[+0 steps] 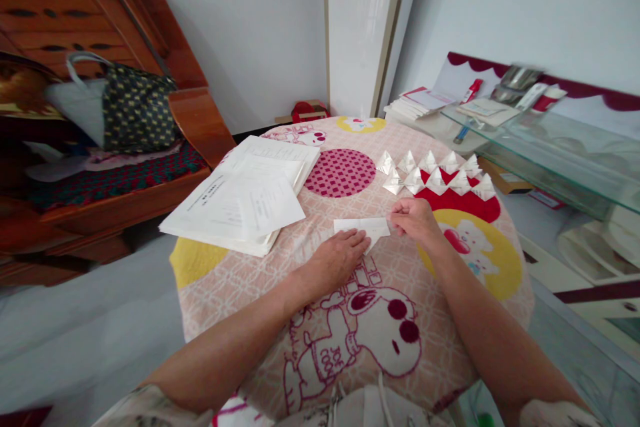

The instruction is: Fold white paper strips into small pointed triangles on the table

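A small folded sheet of white paper (361,223) lies on the patterned tablecloth in front of me. My left hand (340,255) rests flat over its lower left part, fingers stretched out. At the sheet's right end, my right hand (413,219) pinches the corner between thumb and curled fingers. Beyond the right hand stand several folded paper shapes (436,180) with pointed tips, set in two rows. To the left lies a thick stack of printed sheets (235,200), with a few loose ones askew on top.
The round table's tablecloth (280,293) bears cartoon figures. At the right, a glass shelf (565,160) reaches near the table edge, with metal bowls (517,80) and papers behind it. A wooden bench (145,200) with a dark patterned bag (137,107) stands left. A white cabinet-like unit (357,33) rises behind.
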`<state>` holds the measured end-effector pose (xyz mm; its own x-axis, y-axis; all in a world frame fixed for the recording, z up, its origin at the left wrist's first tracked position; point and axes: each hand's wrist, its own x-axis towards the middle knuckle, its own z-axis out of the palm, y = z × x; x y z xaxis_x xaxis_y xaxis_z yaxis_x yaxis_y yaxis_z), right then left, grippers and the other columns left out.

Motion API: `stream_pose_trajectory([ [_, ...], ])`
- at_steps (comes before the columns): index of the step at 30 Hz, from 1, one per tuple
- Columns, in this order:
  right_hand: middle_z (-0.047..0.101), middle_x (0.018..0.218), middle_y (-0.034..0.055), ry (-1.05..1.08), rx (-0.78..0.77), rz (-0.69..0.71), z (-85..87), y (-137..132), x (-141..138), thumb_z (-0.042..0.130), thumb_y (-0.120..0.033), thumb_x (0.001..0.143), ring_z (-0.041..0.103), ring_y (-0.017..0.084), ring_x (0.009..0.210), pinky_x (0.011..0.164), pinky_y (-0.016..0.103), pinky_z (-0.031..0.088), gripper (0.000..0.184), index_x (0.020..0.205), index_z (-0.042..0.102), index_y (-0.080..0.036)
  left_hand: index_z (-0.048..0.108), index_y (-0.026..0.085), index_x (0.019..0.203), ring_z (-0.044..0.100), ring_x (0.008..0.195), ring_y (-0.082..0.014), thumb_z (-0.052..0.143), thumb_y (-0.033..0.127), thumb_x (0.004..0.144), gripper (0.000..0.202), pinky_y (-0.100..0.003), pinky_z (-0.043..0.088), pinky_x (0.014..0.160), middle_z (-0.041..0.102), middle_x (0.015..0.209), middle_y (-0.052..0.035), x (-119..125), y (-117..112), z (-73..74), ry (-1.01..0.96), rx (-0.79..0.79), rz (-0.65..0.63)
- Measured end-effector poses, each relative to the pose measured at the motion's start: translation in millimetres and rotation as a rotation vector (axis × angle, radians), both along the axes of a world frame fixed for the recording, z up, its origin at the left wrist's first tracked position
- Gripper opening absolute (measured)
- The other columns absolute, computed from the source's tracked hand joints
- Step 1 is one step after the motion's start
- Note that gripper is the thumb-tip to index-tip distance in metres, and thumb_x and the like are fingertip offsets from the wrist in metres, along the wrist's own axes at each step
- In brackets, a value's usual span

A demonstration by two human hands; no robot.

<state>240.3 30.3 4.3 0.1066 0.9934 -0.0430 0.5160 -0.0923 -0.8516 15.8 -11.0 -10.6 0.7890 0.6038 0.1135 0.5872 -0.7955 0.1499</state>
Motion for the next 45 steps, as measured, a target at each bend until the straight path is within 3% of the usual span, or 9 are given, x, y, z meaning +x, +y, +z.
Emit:
stream_pose_trajectory([
  [2, 0.063, 0.054, -0.0012, 0.083, 0.05, 0.103, -2.5, -2.0, -14.1, 0.061, -0.023, 0.068, 0.056, 0.012, 0.043, 0.041, 0.02, 0.039, 0.009, 0.073, 0.066, -0.017, 0.055, 0.012, 0.136, 0.053, 0.135, -0.0241, 0.046, 0.02, 0.099, 0.039, -0.037, 0.042, 0.114, 0.059, 0.143, -0.0141, 0.1, -0.1, 1.6, -0.005, -0.007, 0.004],
  [5, 0.063, 0.054, -0.0006, -0.011, 0.092, 0.243, -9.7, -3.0, -33.6, 0.06, -0.019, 0.068, 0.056, 0.012, 0.048, 0.045, 0.02, 0.039, 0.007, 0.066, 0.066, -0.017, 0.057, 0.015, 0.133, 0.055, 0.132, -0.0235, 0.051, 0.019, 0.096, 0.037, -0.038, 0.044, 0.112, 0.062, 0.138, -0.0112, -0.1, 0.0, 3.9, -0.042, -0.03, 0.023],
  [16, 0.063, 0.055, 0.0004, -0.17, 0.106, 0.203, -14.9, -2.3, -39.9, 0.06, -0.014, 0.067, 0.058, 0.014, 0.057, 0.053, 0.023, 0.039, 0.008, 0.062, 0.065, -0.017, 0.057, 0.011, 0.127, 0.055, 0.113, -0.0286, 0.061, 0.029, 0.093, 0.039, -0.042, 0.051, 0.1, 0.062, 0.119, -0.0125, 3.4, 4.2, 13.0, 0.013, -0.039, 0.178],
  [25, 0.067, 0.059, 0.001, -0.179, 0.09, 0.195, -14.4, -3.9, -40.7, 0.061, -0.011, 0.067, 0.06, 0.015, 0.058, 0.054, 0.023, 0.041, 0.009, 0.064, 0.068, -0.017, 0.068, 0.013, 0.099, 0.059, 0.103, -0.0283, 0.058, 0.03, 0.095, 0.02, -0.039, 0.054, 0.085, 0.065, 0.103, -0.0133, -1.0, 2.6, 16.2, 0.098, 0.02, 0.28],
  [29, 0.066, 0.058, 0.0006, -0.159, 0.096, 0.19, -13.4, -5.0, -40.3, 0.06, -0.01, 0.066, 0.059, 0.014, 0.057, 0.054, 0.023, 0.04, 0.01, 0.064, 0.067, -0.017, 0.069, 0.014, 0.088, 0.063, 0.096, -0.0248, 0.05, 0.03, 0.099, 0.028, -0.034, 0.054, 0.079, 0.066, 0.096, -0.0119, -14.7, 12.1, 15.6, 0.079, 0.016, 0.384],
  [32, 0.064, 0.056, -0.0003, -0.157, 0.086, 0.195, -12.2, -5.1, -40.1, 0.059, -0.01, 0.066, 0.058, 0.014, 0.056, 0.054, 0.022, 0.039, 0.01, 0.063, 0.066, -0.017, 0.068, 0.014, 0.095, 0.064, 0.092, -0.021, 0.049, 0.028, 0.099, 0.024, -0.033, 0.053, 0.082, 0.067, 0.098, -0.0098, -23.2, 26.9, 8.9, -0.065, -0.024, 0.506],
  [35, 0.062, 0.055, -0.0014, -0.15, 0.077, 0.206, -12.1, -4.7, -40.1, 0.06, -0.01, 0.067, 0.056, 0.013, 0.054, 0.053, 0.022, 0.038, 0.01, 0.063, 0.065, -0.017, 0.061, 0.014, 0.121, 0.061, 0.109, -0.0217, 0.059, 0.026, 0.095, 0.029, -0.036, 0.05, 0.098, 0.066, 0.114, -0.0098, -22.4, 42.0, 0.9, -0.246, -0.038, 0.413],
  [40, 0.063, 0.057, -0.001, -0.165, 0.089, 0.232, -13.0, -5.8, -39.0, 0.062, -0.01, 0.07, 0.058, 0.013, 0.055, 0.053, 0.023, 0.039, 0.009, 0.065, 0.066, -0.017, 0.067, 0.016, 0.111, 0.063, 0.103, -0.0211, 0.064, 0.021, 0.087, 0.024, -0.036, 0.049, 0.096, 0.07, 0.109, -0.0071, -9.0, 52.2, 0.1, -0.293, -0.181, 0.362],
  [45, 0.073, 0.077, 0.0041, -0.338, 0.223, 0.152, -9.3, -5.0, -28.9, 0.072, -0.015, 0.07, 0.065, 0.018, 0.068, 0.066, 0.028, 0.047, 0.015, 0.085, 0.073, -0.017, 0.073, 0.015, 0.101, 0.061, 0.076, -0.0141, 0.062, 0.015, 0.082, 0.023, -0.025, 0.045, 0.07, 0.072, 0.086, -0.0011, -10.9, 51.2, 11.5, -0.399, -0.47, 0.373],
])
